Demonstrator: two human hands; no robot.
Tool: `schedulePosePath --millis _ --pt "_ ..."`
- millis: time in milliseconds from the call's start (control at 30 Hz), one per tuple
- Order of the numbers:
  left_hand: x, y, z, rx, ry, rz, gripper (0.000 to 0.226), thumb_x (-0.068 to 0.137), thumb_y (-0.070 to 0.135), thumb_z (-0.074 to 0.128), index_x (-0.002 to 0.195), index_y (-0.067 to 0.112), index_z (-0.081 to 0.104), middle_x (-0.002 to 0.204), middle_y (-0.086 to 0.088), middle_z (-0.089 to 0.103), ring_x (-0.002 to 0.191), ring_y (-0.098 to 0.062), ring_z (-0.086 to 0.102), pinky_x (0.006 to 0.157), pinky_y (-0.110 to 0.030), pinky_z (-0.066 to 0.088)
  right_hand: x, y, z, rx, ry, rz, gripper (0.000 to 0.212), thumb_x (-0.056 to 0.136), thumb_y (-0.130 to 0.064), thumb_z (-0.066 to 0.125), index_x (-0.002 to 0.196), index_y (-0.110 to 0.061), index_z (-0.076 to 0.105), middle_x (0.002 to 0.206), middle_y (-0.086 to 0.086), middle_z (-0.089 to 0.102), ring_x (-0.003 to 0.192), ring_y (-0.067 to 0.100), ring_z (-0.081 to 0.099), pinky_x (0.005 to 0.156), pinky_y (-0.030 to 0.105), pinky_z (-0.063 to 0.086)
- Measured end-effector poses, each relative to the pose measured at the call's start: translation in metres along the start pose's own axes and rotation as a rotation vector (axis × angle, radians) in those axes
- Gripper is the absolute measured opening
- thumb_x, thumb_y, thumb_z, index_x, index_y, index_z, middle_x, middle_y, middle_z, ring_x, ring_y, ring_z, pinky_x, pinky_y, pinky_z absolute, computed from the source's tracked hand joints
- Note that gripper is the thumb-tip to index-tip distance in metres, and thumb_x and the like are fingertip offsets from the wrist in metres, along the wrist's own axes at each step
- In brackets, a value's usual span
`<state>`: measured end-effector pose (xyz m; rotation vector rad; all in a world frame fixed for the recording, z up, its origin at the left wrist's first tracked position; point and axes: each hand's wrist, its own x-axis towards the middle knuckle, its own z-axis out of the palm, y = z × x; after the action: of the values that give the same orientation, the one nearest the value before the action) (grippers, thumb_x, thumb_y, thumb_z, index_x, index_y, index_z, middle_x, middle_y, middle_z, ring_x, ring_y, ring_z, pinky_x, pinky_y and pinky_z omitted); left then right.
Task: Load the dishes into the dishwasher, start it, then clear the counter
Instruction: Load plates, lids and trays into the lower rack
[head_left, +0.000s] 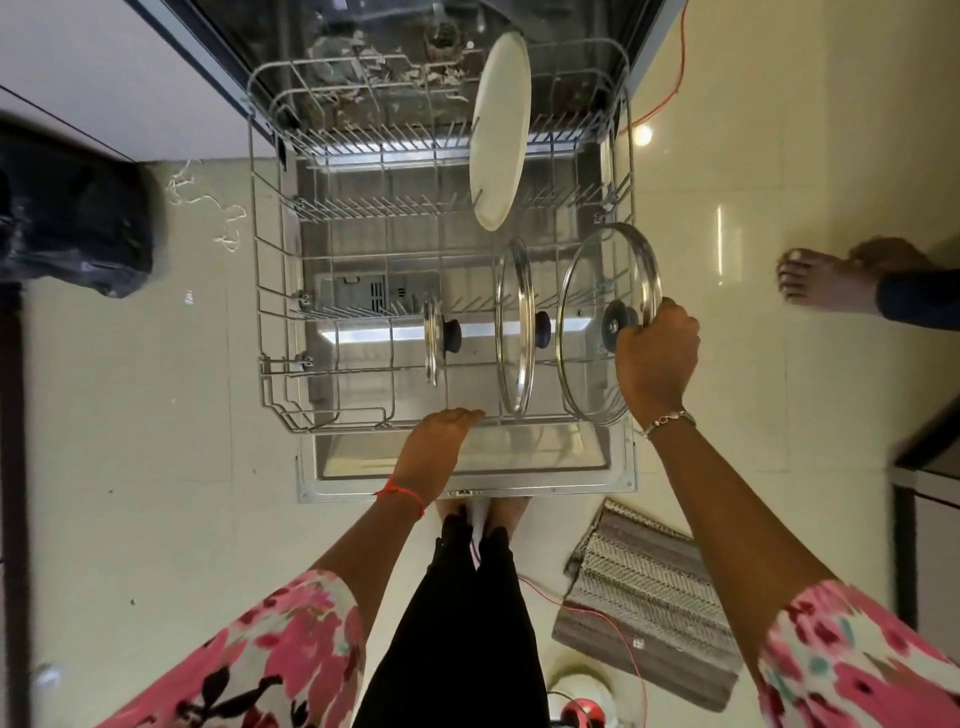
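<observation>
The dishwasher's lower wire rack (270, 332) is pulled out over the open door (467, 486). A white plate (501, 130) stands on edge at the rack's far right. Nearer me, a small glass lid (434, 338) and a medium glass lid (514, 327) stand upright in the tines. My right hand (655, 358) grips the rim of a large glass lid (587, 322) beside its black knob, at the rack's right side. My left hand (444, 431) rests on the rack's front rail, fingers lying along it.
A grey mat (649, 608) lies on the tiled floor to the right of my feet, with a red wire across it. Another person's bare foot (826, 283) is at the right. A dark bag (67, 218) sits at the left. A counter corner (930, 457) juts in at the right.
</observation>
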<state>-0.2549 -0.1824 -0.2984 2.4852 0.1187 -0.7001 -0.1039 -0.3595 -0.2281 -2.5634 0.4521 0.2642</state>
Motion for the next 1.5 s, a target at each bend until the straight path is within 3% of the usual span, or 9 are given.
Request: schedulePosePath --millis 167,367,533,733,900,1133,1200,1333,1500 --pt "0.003 -0.002 0.0 -0.032 0.006 -0.007 0.061 0.082 -0.021 0.037 0.131 0.013 0.052 0.125 -0.011 0.059 0.116 -0.028 0.055 0.102 -0.033 0.041 0.004 0.0 0.017 -0.035 -0.034 -0.045 0.019 0.09 -0.006 0.051 0.103 0.006 0.059 0.097 0.023 0.065 0.09 0.034 0.062 0.069 0.031 0.046" --pt "0.003 -0.002 -0.001 -0.064 -0.005 -0.014 0.057 0.084 -0.018 0.037 0.13 0.011 0.053 0.124 -0.011 0.06 0.115 -0.027 0.055 0.101 -0.03 0.038 0.007 0.003 0.042 -0.053 -0.081 -0.09 0.024 0.089 -0.009 0.056 0.109 0.004 0.059 0.093 0.018 0.067 0.086 0.028 0.064 0.064 0.024 0.041" --pt "0.003 -0.001 -0.002 -0.058 -0.018 -0.019 0.06 0.083 -0.019 0.037 0.131 0.014 0.052 0.124 -0.009 0.06 0.114 -0.025 0.055 0.1 -0.028 0.039 0.006 0.006 0.056 -0.026 -0.137 -0.094 0.028 0.09 -0.009 0.056 0.115 0.004 0.056 0.098 0.021 0.066 0.089 0.031 0.065 0.073 0.031 0.052" --pt "0.003 -0.002 -0.004 -0.048 -0.077 -0.039 0.056 0.087 -0.013 0.041 0.135 0.014 0.046 0.129 -0.009 0.056 0.119 -0.023 0.052 0.102 -0.026 0.036 0.001 0.009 0.056 -0.033 -0.241 -0.072 0.049 0.087 -0.02 0.063 0.128 -0.002 0.044 0.108 0.018 0.064 0.099 0.032 0.062 0.08 0.038 0.051" --pt "-0.003 0.004 -0.017 0.0 -0.123 -0.022 0.046 0.098 0.014 0.043 0.143 0.011 0.032 0.144 -0.008 0.04 0.134 -0.021 0.035 0.111 -0.023 0.021 -0.002 0.01 0.049 0.003 -0.394 -0.04 0.069 0.084 -0.016 0.067 0.141 -0.006 0.03 0.122 0.018 0.058 0.108 0.032 0.06 0.092 0.042 0.05" --pt "-0.032 0.003 -0.062 0.011 -0.091 -0.046 0.049 0.098 0.023 0.044 0.144 0.012 0.029 0.148 -0.006 0.034 0.137 -0.019 0.028 0.112 -0.025 0.017 -0.019 -0.005 0.023 0.052 -0.452 -0.033 0.064 0.087 -0.015 0.062 0.14 -0.001 0.028 0.129 0.024 0.051 0.114 0.037 0.054 0.096 0.047 0.047" --pt "-0.045 0.004 -0.082 0.016 -0.069 -0.042 0.051 0.097 0.025 0.045 0.143 0.012 0.029 0.148 -0.006 0.034 0.137 -0.019 0.028 0.113 -0.026 0.016 -0.027 -0.021 0.008 0.034 -0.442 -0.07 0.061 0.089 -0.014 0.058 0.14 -0.001 0.028 0.129 0.022 0.051 0.116 0.037 0.053 0.096 0.042 0.046" --pt "-0.075 0.009 -0.132 0.021 -0.013 -0.063 0.054 0.096 0.029 0.048 0.143 0.011 0.029 0.149 -0.006 0.032 0.138 -0.019 0.025 0.113 -0.027 0.014 -0.052 -0.062 -0.03 -0.119 -0.453 -0.22 0.055 0.093 -0.018 0.052 0.14 -0.002 0.027 0.119 0.022 0.055 0.107 0.037 0.056 0.083 0.038 0.047" --pt "-0.128 0.011 -0.204 0.07 0.117 -0.092 0.061 0.094 0.037 0.048 0.145 0.012 0.026 0.153 -0.005 0.025 0.142 -0.019 0.019 0.115 -0.028 0.008 -0.096 -0.137 -0.076 -0.334 -0.468 -0.591 0.052 0.096 -0.027 0.045 0.137 0.001 0.032 0.13 0.022 0.048 0.117 0.037 0.049 0.092 0.042 0.044"
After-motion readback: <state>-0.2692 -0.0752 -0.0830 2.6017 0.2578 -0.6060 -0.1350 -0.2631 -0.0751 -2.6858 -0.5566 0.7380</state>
